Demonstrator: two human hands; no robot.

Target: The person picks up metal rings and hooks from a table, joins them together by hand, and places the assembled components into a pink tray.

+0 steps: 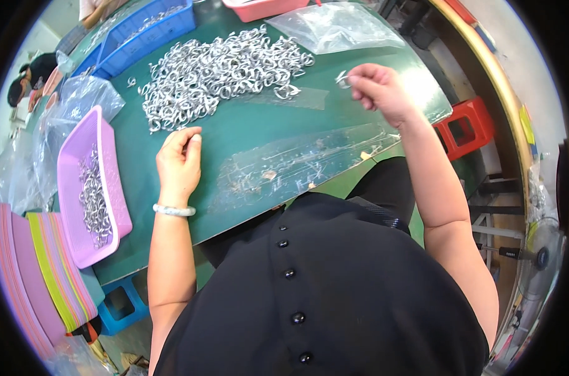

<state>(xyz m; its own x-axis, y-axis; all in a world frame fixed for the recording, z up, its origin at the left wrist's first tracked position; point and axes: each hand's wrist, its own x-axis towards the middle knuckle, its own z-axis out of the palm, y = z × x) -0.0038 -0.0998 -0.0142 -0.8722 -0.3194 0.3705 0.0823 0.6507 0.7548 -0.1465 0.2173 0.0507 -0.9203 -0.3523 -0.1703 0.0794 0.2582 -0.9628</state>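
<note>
A large heap of silver ring-shaped metal pieces (222, 69) lies on the green table (284, 141). My right hand (381, 91), raised to the right of the heap, pinches one small silver metal piece (342, 79) between thumb and fingertips. At the heap's near left edge is my left hand (180, 161), its fingers curled and the thumb pressed against the index finger. Whether anything sits in that pinch is hidden. Left of it, a tilted pink-purple basket (112, 169) holds more silver pieces (95, 200).
A blue divided bin (146, 36) and a pink tub (266, 9) stand at the back. Clear plastic bags lie at the far right (338, 28) and left (87, 94). Stacked coloured baskets (40, 269) are at lower left. Red (469, 128) and blue (123, 307) stools flank the table. Another person (37, 72) sits far left.
</note>
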